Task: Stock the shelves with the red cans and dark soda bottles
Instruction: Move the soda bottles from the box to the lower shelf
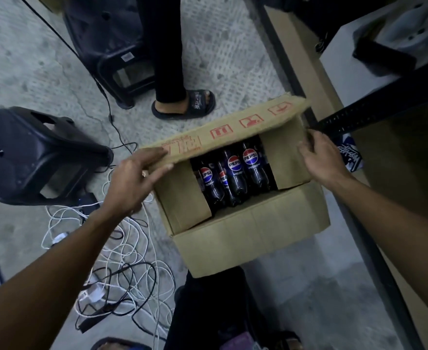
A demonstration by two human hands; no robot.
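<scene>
Step in hand is opening the box: left hand (132, 180) pinches the far flap (228, 132), thumb under, fingers on top; we should fold it fully back so the necks are clear to grab. Dark soda bottles (235, 175) sit inside the cardboard box (250, 238), side by side, labels facing us, long axes running near-to-far, cap ends hidden under that flap. Right hand (320, 160), fingers straight, presses the side flap (283, 160) outward

A cardboard box (253, 231) on the floor (31, 59) holds upright dark soda bottles (235, 178). The left hand (132, 180) grips the far flap (233, 132) at its left end. The right hand (321, 157) rests on the right flap (286, 160).
</scene>
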